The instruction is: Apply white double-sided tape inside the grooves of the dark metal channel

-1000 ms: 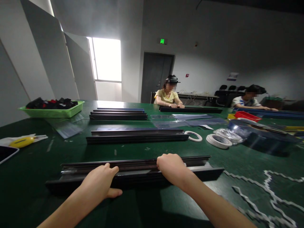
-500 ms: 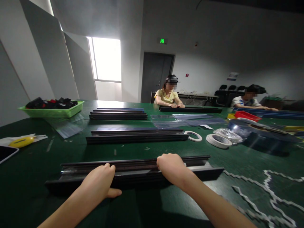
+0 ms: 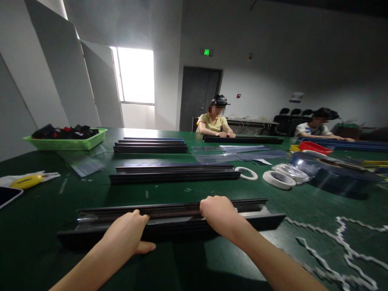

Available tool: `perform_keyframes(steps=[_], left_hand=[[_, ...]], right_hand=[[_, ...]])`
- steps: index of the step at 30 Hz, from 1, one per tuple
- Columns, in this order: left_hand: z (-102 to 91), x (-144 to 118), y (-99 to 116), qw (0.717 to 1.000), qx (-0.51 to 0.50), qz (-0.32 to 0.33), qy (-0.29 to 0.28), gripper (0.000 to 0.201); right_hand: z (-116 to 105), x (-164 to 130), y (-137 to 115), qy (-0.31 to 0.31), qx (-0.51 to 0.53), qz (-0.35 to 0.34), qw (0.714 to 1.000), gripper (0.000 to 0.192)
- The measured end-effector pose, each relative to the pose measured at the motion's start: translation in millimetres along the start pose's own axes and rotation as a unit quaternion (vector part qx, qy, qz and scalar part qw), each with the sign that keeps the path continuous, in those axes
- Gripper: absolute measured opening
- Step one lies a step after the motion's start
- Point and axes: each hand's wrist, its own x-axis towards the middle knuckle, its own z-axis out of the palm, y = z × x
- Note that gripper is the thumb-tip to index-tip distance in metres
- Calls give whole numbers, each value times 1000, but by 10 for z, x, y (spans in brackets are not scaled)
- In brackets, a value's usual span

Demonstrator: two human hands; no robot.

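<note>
A long black channel-shaped profile [image 3: 176,231] lies crosswise on the green table in front of me, its trough facing up. My left hand [image 3: 125,233] grips its near wall left of the middle, fingers over the edge and inside, thumb on the outer side. Right of the middle, my right hand [image 3: 220,215] is closed with its knuckles up and its fingers down in the trough. Whether those fingers hold something in there is hidden. A pale strip shows along the inside of the channel near both hands.
Beyond lie more black profiles [image 3: 178,176], a roll of white tape [image 3: 279,180] and a large reel of clear film [image 3: 336,178]. Crumpled white strips [image 3: 342,234] lie at right. A green basket [image 3: 66,142] and yellow cutter [image 3: 27,181] are at left. Two people sit across the table.
My left hand's fingers have shifted very slightly right along the channel wall. The right hand and the profile stay in place.
</note>
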Motion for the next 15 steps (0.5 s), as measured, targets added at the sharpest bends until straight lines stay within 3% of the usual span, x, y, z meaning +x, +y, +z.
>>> perform_keyframes(steps=[8,15], left_hand=[[-27,-3,50,1000,27,8,1,51],[-39,30,160,995,78,65,23,47]], right_hand=[[-29,-9,-8,-3,4,3,1000,25],[-52,-21,-22,-11,1,6,1000,28]])
